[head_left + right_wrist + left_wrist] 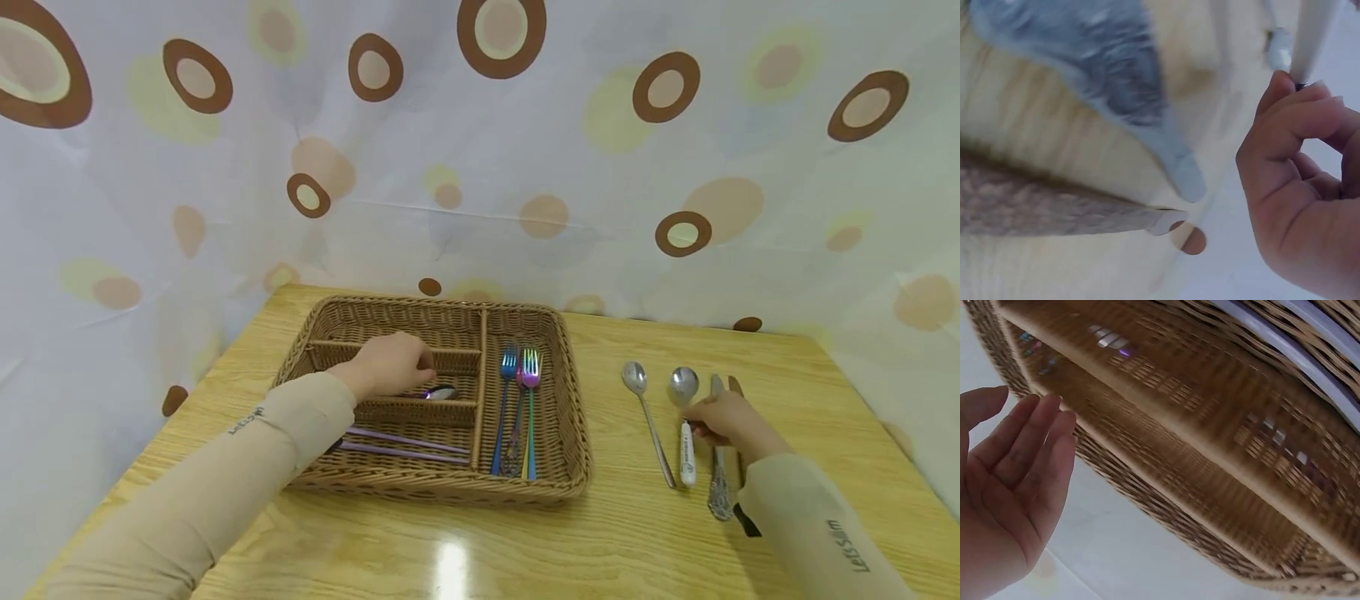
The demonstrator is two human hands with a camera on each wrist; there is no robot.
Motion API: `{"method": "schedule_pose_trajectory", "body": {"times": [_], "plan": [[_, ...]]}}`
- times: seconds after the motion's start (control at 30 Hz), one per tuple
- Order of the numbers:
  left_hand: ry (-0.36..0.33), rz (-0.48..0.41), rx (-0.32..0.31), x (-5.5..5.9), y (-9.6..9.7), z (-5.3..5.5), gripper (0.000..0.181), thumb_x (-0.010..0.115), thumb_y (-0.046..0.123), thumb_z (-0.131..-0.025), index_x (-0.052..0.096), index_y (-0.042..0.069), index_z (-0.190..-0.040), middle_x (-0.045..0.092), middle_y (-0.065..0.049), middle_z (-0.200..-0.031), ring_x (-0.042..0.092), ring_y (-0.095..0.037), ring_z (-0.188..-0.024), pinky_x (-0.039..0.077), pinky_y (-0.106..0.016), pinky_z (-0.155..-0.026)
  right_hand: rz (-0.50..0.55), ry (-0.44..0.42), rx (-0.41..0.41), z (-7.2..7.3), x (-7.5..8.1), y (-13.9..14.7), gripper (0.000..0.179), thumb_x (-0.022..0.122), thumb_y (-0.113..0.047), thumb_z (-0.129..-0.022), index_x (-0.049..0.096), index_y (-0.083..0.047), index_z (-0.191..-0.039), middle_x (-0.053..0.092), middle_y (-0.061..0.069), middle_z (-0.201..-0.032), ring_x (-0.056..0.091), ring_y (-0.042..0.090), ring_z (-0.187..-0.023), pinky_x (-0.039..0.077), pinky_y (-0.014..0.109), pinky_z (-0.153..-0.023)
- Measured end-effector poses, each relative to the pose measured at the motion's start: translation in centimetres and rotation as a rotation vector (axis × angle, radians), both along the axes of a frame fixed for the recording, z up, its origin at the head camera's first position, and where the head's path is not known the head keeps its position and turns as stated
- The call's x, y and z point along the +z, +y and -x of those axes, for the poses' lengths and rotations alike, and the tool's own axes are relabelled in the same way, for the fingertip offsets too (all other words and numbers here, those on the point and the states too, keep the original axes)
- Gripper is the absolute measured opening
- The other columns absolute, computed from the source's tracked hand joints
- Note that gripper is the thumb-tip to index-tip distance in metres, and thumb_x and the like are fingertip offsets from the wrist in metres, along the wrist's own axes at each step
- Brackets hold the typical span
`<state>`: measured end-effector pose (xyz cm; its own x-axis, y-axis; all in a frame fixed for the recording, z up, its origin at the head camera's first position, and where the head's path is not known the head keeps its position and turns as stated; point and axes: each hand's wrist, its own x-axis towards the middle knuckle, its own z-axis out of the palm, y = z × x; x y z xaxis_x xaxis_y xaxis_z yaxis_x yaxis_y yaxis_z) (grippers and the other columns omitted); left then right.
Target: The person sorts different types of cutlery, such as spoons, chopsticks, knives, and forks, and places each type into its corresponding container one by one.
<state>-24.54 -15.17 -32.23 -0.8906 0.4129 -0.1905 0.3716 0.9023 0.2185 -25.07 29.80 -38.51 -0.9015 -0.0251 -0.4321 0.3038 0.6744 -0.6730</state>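
My left hand hovers over the middle left compartment of a wicker cutlery basket. In the left wrist view its fingers are loosely extended and hold nothing. A shiny spoon lies in the compartment below that hand. On the table to the right, my right hand pinches a spoon with a white handle near its neck; the spoon's bowl points away from me. Beside it are a long-handled metal spoon and a table knife with an ornate handle.
Purple chopsticks lie in the basket's front left compartment. Several colourful forks fill part of its right compartment. A brown-looking knife lies at the right, partly under my hand. A patterned cloth hangs behind the wooden table.
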Motion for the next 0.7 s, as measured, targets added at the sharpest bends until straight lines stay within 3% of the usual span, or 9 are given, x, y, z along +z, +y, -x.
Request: {"method": "schedule_pose_trajectory", "body": {"times": [0.23,0.53,0.7], "plan": [[-0.048,-0.146,0.043,0.1,1.7,-0.2,0.026,0.053,0.027,-0.096,0.069,0.011,-0.108,0.069,-0.003,-0.096,0.055,-0.009,-0.06,0.042,-0.026,-0.057,0.127,-0.039,0.038,-0.2,1.5,-1.2,0.025,0.046,-0.019,-0.098,0.061,0.001,-0.094,0.055,-0.006,-0.065,0.049,0.0,-0.056,0.045,0.016,-0.054],[-0.035,-0.159,0.042,0.3,3.5,-0.7,0.023,0.052,0.027,-0.096,0.071,0.014,-0.102,0.069,-0.001,-0.09,0.051,-0.008,-0.056,0.039,-0.024,-0.052,0.209,-0.019,0.081,-0.6,3.0,-3.2,0.035,0.043,-0.022,-0.1,0.052,0.01,-0.113,0.054,-0.007,-0.071,0.049,0.0,-0.06,0.046,0.017,-0.058],[-0.023,-0.189,0.034,0.5,5.0,-1.1,0.026,0.052,0.028,-0.096,0.069,0.013,-0.085,0.056,0.003,-0.065,0.042,-0.008,-0.051,0.033,-0.024,-0.049,0.219,-0.015,0.079,-0.8,3.9,-4.6,0.038,0.044,-0.024,-0.1,0.047,0.009,-0.118,0.055,-0.007,-0.074,0.051,0.0,-0.062,0.048,0.018,-0.061]]}}
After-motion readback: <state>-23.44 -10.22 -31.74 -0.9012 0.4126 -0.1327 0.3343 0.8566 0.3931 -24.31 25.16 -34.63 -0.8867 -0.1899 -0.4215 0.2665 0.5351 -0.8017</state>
